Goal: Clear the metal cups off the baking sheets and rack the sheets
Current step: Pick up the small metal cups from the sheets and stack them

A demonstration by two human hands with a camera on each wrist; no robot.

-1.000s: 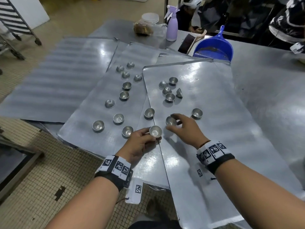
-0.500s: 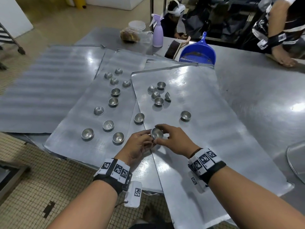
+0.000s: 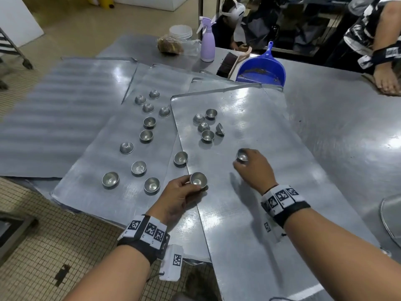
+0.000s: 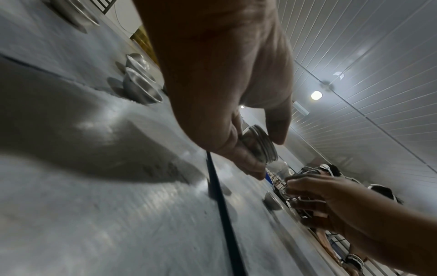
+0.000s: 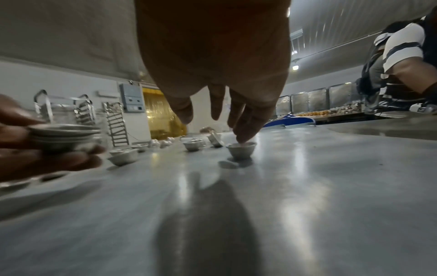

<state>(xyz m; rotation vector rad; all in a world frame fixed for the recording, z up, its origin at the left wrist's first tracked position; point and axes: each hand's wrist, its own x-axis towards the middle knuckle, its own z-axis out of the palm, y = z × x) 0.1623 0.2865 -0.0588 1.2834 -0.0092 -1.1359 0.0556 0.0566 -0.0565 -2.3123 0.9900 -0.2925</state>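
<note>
Three overlapping baking sheets lie on the steel table: a right sheet [image 3: 271, 192], a middle sheet [image 3: 93, 174] and a left sheet [image 3: 54, 116]. My left hand [image 3: 186, 189] grips a small stack of nested metal cups [image 3: 198, 180], seen edge-on in the left wrist view [image 4: 260, 147] and at the left of the right wrist view [image 5: 61, 136]. My right hand [image 3: 249, 164] reaches over the right sheet, its fingers extended, one fingertip touching the rim of a single upright cup [image 5: 241, 150]. Several loose cups sit on the middle sheet [image 3: 138, 167]; a cluster [image 3: 207, 135] stands farther back on the right sheet.
A blue dustpan [image 3: 261, 71], a brush, a purple spray bottle [image 3: 207, 46], white plates [image 3: 180, 31] and a bagged loaf [image 3: 170, 46] stand at the table's far side. Another person's hand [image 3: 388, 81] rests at the far right. A wheeled rack [image 3: 13, 51] stands at the upper left.
My right hand set a cup into the stack in my left hand, then moved away to the right and onto another single cup. The left hand kept its hold.
</note>
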